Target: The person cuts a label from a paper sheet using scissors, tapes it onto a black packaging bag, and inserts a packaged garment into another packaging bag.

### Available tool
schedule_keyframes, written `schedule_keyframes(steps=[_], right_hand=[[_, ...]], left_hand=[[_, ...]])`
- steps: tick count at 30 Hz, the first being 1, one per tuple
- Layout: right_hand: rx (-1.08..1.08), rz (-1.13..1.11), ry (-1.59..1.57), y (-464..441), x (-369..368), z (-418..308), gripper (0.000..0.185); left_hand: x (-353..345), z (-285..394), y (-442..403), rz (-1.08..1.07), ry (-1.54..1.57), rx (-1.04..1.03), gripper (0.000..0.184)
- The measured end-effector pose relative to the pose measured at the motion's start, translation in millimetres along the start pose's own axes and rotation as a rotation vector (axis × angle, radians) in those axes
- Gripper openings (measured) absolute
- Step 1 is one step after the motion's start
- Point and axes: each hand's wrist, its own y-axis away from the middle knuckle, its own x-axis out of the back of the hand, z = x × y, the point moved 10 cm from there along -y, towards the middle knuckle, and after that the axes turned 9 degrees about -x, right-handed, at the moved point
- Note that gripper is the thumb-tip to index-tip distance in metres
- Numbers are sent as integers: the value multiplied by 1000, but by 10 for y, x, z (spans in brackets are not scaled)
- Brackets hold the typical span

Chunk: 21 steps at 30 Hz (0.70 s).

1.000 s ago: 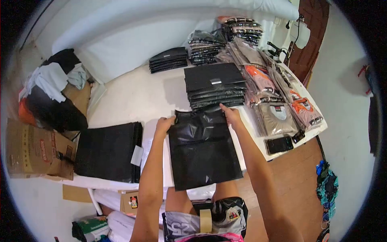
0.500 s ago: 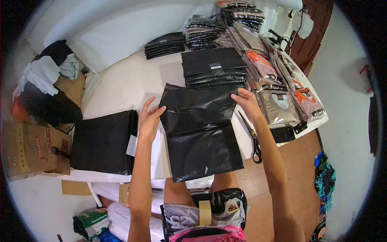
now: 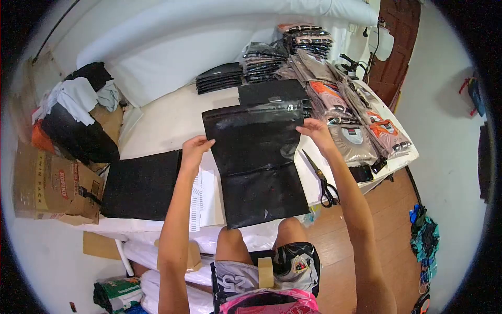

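Observation:
A black plastic mailing bag (image 3: 261,183), glossy and creased across its middle, is stretched flat between my hands above the table's front edge. My left hand (image 3: 195,150) pinches its left side, and my right hand (image 3: 317,134) pinches the right side near the top. Behind the bag sits a stack of flat black packages (image 3: 272,90), partly covered by it. Black-handled scissors (image 3: 322,180) lie to the right, below my right hand. Left of my left forearm is a pile of flat black bags or sheets (image 3: 140,183), with printed label sheets (image 3: 196,201) beside it.
Clear-bagged folded garments (image 3: 351,141) cover the white table's (image 3: 162,123) right end. Bagged piles (image 3: 265,62) and a low black stack (image 3: 219,77) stand at the back. A cardboard box (image 3: 55,186) and loose cloth (image 3: 76,107) are at left. A phone (image 3: 361,172) lies near the right edge.
The bag's top edge now lies flatter and straighter, showing a shiny strip. My left hand's fingers have closed onto its side. The view has shifted slightly.

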Motion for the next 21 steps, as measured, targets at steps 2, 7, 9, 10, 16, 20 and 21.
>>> schedule_keyframes(steps=[2, 7, 9, 10, 16, 20, 21], right_hand=[[-45, 3, 49, -74, 33, 10, 12], [112, -62, 113, -132, 55, -135, 20], [70, -93, 116, -69, 57, -91, 22], [33, -123, 123, -20, 41, -37, 23], [253, -1, 385, 293, 61, -45, 28], [46, -93, 280, 434, -1, 151, 23], [-33, -128, 233, 484, -37, 194, 24]], left_hand=[[24, 7, -65, -17, -99, 10, 10], [-29, 57, -141, -91, -122, -38, 16], [-29, 112, -11, -87, -130, -50, 18], [-35, 136, 62, -83, -132, -65, 20], [14, -144, 276, -71, -194, -122, 21], [-32, -211, 507, -53, -62, 79, 20], [-71, -202, 580, -46, 36, 115, 19]])
